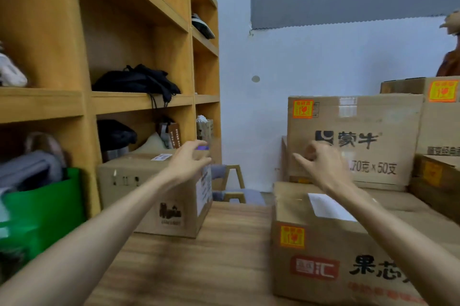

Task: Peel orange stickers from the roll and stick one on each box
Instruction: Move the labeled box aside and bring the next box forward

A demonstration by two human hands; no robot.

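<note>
Three orange stickers show on the boxes at the right side of the desk (199, 268). One orange sticker (292, 237) sits at the upper left of the front face of the near right box (348, 256), which stands at the desk's right edge. A second sticker (302, 108) is on the top left corner of the tall box (361, 141) behind it, and a third sticker (443, 91) is on the box at the far right (438, 118), partly cut by the frame. The left box (154, 193), near the desk's left edge beside the wooden shelf (139, 104), shows no orange sticker on the faces in view, only white labels on its top and side.

The left hand (189, 158) hovers over the top of the left box, its grip half curled around a small purple thing (202, 147) at the fingertips; it is too blurred to tell whether this is the roll. The right hand (321, 163) is raised in front of the tall box, fingers loosely bent with thumb and forefinger drawn together; whether they pinch anything cannot be told.

A green bag (44, 211) stands left of the desk.
</note>
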